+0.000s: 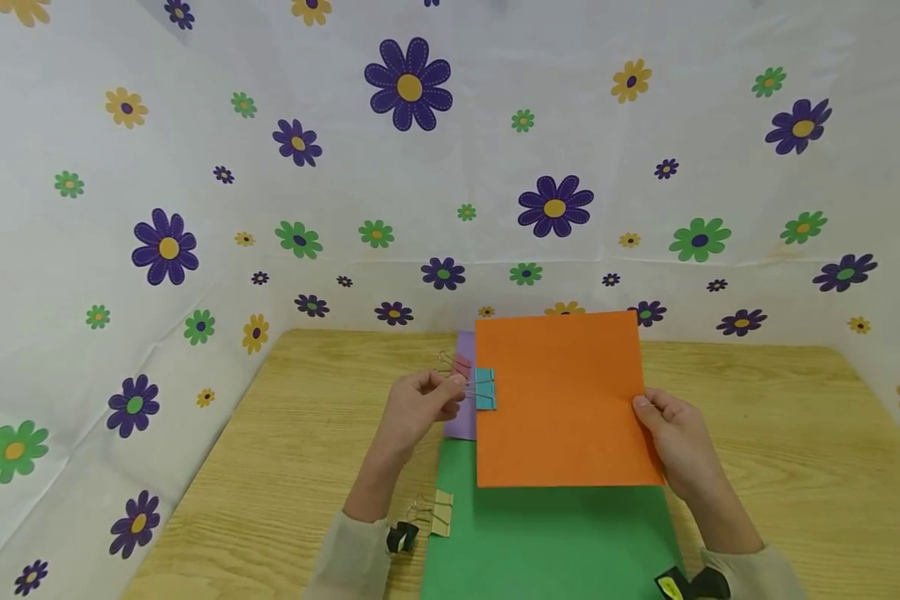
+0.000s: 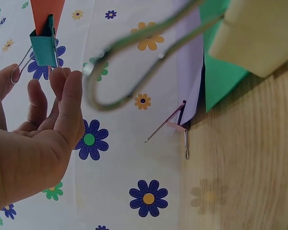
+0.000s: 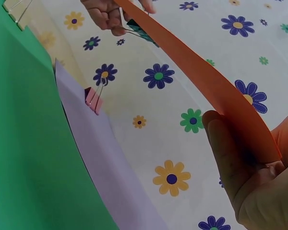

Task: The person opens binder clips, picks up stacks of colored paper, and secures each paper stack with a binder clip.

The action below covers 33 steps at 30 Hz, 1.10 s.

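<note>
Between the thumb and fingers of my left hand are the wire handles of a teal binder clip. The clip sits on the left edge of an orange paper, raised above the table. My right hand grips the paper's right edge, thumb in front and fingers behind; the sheet bows slightly in the right wrist view. Below it lies green paper with a cream binder clip on its left edge. Purple paper behind is partly hidden and carries a pink binder clip.
The papers lie on a wood-grain table. A white cloth with printed flowers hangs behind and along the sides. Dark straps are at both wrists. The cream clip's handles stick out near my left forearm.
</note>
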Motion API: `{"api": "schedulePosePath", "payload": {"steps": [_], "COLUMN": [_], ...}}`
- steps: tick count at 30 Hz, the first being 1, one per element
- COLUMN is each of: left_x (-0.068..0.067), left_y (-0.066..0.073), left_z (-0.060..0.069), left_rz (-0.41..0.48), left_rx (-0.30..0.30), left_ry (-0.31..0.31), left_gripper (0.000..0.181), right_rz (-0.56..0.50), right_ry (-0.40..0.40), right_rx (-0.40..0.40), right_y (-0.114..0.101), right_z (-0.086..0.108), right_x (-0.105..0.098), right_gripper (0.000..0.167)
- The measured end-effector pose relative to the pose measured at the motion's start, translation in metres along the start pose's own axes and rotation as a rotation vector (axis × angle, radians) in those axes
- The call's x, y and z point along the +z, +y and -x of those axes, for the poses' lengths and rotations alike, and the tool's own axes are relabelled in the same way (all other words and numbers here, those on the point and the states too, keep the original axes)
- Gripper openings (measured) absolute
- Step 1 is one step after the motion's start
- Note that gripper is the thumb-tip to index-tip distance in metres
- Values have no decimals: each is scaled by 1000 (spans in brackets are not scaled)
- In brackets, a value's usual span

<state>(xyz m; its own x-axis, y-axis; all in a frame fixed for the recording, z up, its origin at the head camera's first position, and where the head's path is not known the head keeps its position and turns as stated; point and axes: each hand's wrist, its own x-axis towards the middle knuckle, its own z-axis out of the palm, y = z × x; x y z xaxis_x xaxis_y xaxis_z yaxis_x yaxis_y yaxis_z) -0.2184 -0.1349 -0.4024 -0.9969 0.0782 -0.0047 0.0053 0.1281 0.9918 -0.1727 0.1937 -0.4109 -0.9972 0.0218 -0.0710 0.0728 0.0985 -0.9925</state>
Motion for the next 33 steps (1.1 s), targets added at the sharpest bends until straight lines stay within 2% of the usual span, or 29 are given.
{"api": "schedulePosePath", "payload": {"steps": [13, 21, 33], "left_x": [1, 0, -4], "left_y": [1, 0, -1], "left_z": [0, 0, 0], "left_rz": [11, 2, 10], "left_rx": [18, 21, 13], "left_ry": [0, 14, 7], "left_gripper": [25, 26, 29], "right_rz": [-5, -7, 70], "right_ry": [-20, -67, -12], "right_rx": [-27, -54, -65], "right_y": [0, 2, 0], "right_z": [1, 2, 3], "right_x": [-2, -5, -4], "right_gripper": [44, 43, 34]}}
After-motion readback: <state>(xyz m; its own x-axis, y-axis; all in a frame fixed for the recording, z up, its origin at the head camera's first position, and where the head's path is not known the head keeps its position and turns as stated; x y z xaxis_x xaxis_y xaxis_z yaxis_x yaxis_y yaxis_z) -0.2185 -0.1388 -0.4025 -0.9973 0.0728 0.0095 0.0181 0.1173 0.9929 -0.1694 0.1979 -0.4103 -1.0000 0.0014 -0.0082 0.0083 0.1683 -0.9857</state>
